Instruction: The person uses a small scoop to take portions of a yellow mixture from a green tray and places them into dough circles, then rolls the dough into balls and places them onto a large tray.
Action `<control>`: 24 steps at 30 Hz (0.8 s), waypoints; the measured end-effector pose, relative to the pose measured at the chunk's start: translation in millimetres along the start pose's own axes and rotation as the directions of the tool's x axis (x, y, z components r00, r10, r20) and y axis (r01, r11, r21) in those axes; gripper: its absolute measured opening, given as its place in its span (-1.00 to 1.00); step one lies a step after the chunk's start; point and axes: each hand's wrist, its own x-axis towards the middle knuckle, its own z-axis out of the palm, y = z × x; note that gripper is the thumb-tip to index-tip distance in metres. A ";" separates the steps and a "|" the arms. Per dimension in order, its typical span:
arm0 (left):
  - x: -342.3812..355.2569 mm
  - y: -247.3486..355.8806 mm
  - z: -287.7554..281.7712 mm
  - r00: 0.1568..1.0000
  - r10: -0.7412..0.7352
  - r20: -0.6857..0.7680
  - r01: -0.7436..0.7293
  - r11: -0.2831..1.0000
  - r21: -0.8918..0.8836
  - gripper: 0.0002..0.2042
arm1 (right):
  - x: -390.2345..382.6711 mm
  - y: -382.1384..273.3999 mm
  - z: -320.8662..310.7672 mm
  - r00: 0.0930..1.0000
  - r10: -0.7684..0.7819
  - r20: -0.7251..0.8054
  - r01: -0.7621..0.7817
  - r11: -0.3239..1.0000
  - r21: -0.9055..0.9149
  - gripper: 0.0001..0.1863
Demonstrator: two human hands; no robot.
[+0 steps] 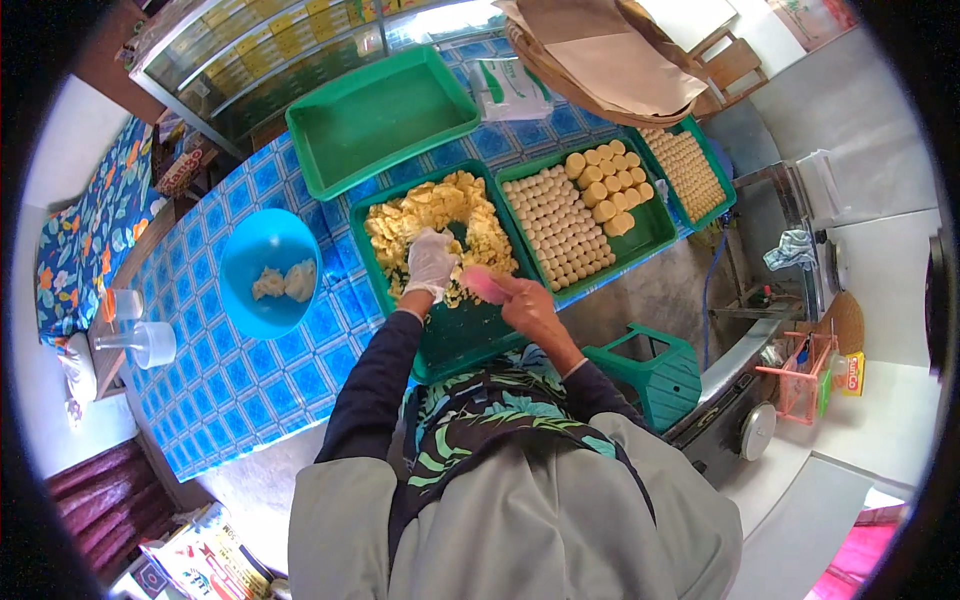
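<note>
A green tray (462,342) in front of me holds a yellow, crumbly dough-like mass (445,200), heaped toward its far side with loose crumbs nearer. My left hand (431,262), in a clear plastic glove, reaches down into the crumbs; its fingers are partly hidden. My right hand (532,308), bare, is closed on a pink scraper (485,284), blurred, over the same tray. Beside it on the right, a second green tray (652,232) carries rows of small pale dough balls (558,225) and thicker yellow dough cylinders (610,180).
A third tray of small dough balls (690,172) stands at far right. Behind are an unfilled green tray (385,120), a white plastic pack (510,88) and paper-topped round baskets (610,55). At left sits a blue basin (262,235); a green stool (655,378) stands right.
</note>
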 end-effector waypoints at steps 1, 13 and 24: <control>-11.5 3.9 -2.8 0.999 -0.025 0.031 0.026 0.999 -0.038 -0.66 | 0.0 6.5 1.6 0.997 -0.040 -0.062 0.041 0.999 0.017 -0.55; -53.5 2.5 -4.4 0.838 -0.521 0.158 0.332 0.259 -0.907 -0.25 | 51.5 -41.0 50.4 0.977 -0.212 -0.014 0.208 0.970 -0.123 -0.61; -77.8 3.4 22.7 0.947 -0.314 -0.067 0.270 0.892 -0.362 -0.63 | 22.3 13.6 14.4 0.858 -0.484 -0.175 0.456 0.872 -0.177 -0.65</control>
